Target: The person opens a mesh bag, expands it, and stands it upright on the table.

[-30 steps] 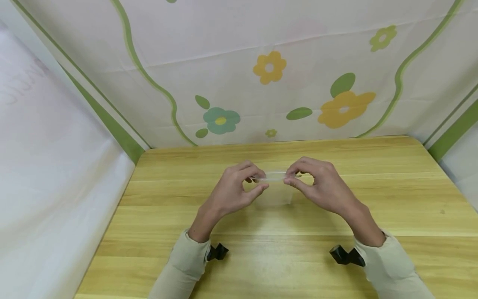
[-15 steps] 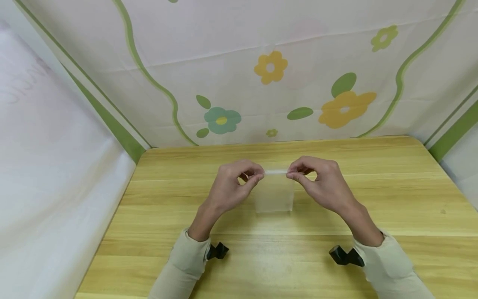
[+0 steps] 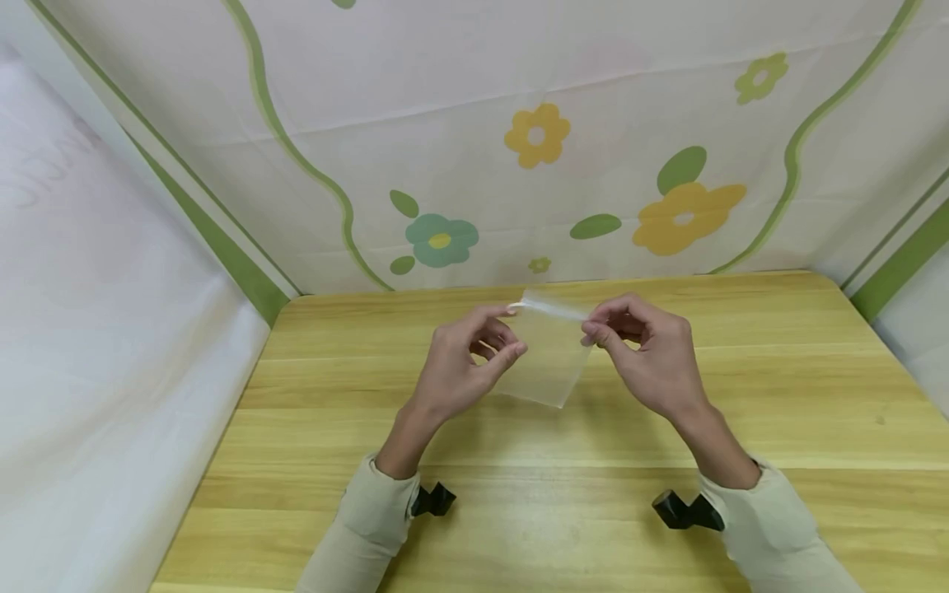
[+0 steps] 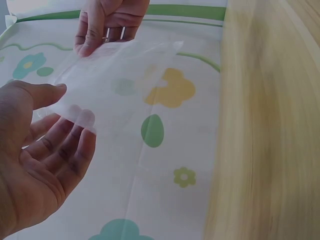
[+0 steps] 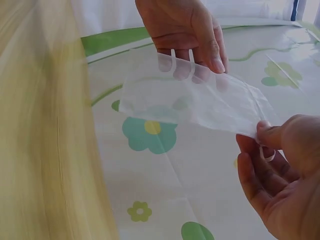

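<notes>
A small clear plastic zip bag (image 3: 547,362) is held in the air over the table, tilted, its whitish zip strip running along the top. The right hand (image 3: 656,358) pinches the bag's upper right corner between thumb and fingers, as the right wrist view also shows. On the other side, the left hand (image 3: 463,356) has its thumb and fingers spread apart. In the left wrist view, its fingertips lie behind the see-through film of the bag (image 4: 120,85), the thumb in front. Whether those fingertips touch the film is hard to tell. No contents are visible in the bag.
Below the hands is a wood-grain table (image 3: 534,519). A white cloth with printed flowers (image 3: 460,115) hangs along the back edge, and a white sheet (image 3: 96,354) hangs at the left. Black mounts (image 3: 433,500) stick out at both wrists.
Both hands were pinching the zip edge, with the bag hanging straight. Now the left thumb and fingers have parted; the bag leans over, its upper left corner raised, held by the right hand.
</notes>
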{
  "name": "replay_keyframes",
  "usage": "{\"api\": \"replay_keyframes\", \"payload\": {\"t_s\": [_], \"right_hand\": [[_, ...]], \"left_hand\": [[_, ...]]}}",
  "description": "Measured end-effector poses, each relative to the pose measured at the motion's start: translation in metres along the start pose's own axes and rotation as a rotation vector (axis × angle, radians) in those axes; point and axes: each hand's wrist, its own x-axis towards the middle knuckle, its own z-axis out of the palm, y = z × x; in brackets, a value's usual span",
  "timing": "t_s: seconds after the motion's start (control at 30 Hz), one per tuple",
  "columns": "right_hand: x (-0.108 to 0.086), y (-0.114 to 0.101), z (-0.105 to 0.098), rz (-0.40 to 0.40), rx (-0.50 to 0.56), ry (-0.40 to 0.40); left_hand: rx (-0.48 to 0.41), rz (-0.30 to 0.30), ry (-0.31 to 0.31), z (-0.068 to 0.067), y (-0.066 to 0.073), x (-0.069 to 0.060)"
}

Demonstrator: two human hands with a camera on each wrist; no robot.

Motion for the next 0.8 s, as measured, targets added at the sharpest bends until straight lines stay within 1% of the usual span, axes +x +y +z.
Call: {"api": "replay_keyframes", "payload": {"t_s": [0.1,0.2,0.27,0.33,0.43,0.5,0.6,0.8], "right_hand": [[0.0001,-0.0006,0.0000,0.029,0.049,0.024],[0.0002,-0.0002,0.0000,0.050,0.062,0.029],[-0.0002,0.0008,0.0000,0.059,0.032,0.022],[-0.0007,0.0018,0.0002,0.062,-0.022,0.007],[-0.0013,0.0025,0.0007,0.055,-0.112,-0.021],[-0.0014,0.0020,0.0007,0.047,-0.152,-0.036],[-0.0017,0.0007,0.0007,0.039,-0.180,-0.052],[-0.0031,-0.0007,0.0021,0.003,-0.191,-0.110]], "left_hand": [[-0.005,-0.008,0.012,0.0007,0.0002,0.0006],[-0.004,-0.009,0.035,0.0010,0.0001,0.0009],[-0.004,-0.007,0.047,0.0008,-0.0003,0.0009],[0.000,-0.006,0.052,0.0005,-0.0005,0.0008],[0.011,-0.009,0.048,0.0001,-0.0006,0.0007],[0.018,-0.011,0.039,0.0000,-0.0005,0.0008],[0.030,-0.011,0.024,0.0005,-0.0009,0.0005],[0.024,-0.010,-0.013,0.0043,-0.0007,-0.0016]]}}
